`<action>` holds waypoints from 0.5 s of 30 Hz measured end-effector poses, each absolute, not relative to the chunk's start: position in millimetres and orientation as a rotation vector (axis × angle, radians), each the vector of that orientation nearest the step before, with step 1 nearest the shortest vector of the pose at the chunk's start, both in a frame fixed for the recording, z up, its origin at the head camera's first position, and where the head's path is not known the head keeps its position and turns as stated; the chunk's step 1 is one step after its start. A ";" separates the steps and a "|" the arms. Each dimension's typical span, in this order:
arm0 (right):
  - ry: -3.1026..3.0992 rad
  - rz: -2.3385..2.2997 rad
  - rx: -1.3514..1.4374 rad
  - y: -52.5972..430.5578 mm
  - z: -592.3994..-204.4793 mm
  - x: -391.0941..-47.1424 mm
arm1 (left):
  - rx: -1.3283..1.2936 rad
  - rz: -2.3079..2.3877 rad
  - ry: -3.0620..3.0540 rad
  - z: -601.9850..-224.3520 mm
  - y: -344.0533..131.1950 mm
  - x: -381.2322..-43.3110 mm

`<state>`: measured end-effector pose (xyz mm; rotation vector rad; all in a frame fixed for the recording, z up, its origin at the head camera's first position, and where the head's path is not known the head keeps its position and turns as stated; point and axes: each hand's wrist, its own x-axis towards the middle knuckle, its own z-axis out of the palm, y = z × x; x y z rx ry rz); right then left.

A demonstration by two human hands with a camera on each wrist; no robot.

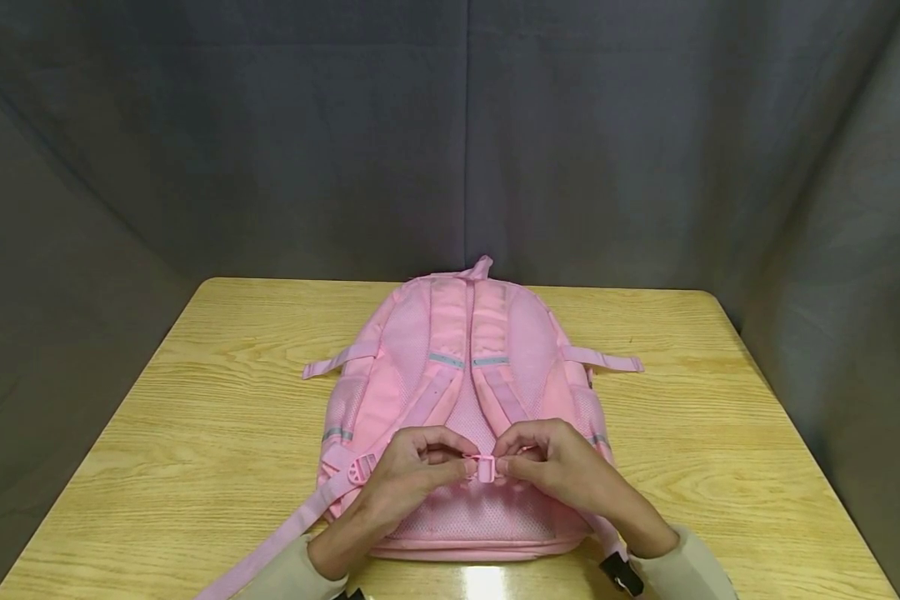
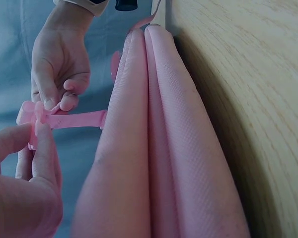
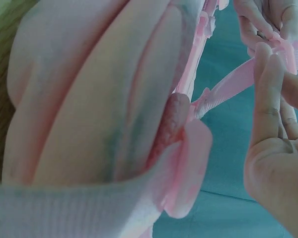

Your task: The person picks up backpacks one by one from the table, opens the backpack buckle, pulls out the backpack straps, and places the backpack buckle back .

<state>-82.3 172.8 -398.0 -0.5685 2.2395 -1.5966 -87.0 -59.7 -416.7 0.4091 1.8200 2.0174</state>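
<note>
A pink backpack (image 1: 487,521) lies on the table, its shoulder straps upward and its top handle at the far end. Over its lower middle, both hands meet at a small pink plastic buckle (image 1: 486,468) on a narrow strap (image 2: 77,120). My left hand (image 1: 412,471) pinches the buckle's left side between thumb and fingers. From the other side, my right hand (image 1: 558,462) pinches it with thumb and index finger, close beside the strap. In the left wrist view, the buckle (image 2: 36,118) is raised off the bag, with the strap running back to it. Fingers partly hide the buckle.
The wooden table (image 1: 720,450) extends on both sides of the bag, with a grey curtain (image 1: 307,150) behind. A loose side strap (image 1: 270,542) with a ladder-lock buckle (image 1: 362,469) trails beneath the left forearm. Two short straps stick out at the bag's upper sides.
</note>
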 end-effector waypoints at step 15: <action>2.169 -1.623 -0.624 170.0 -395.4 -81.6 | 0.419 2.011 1.815 -418.4 -59.5 -86.0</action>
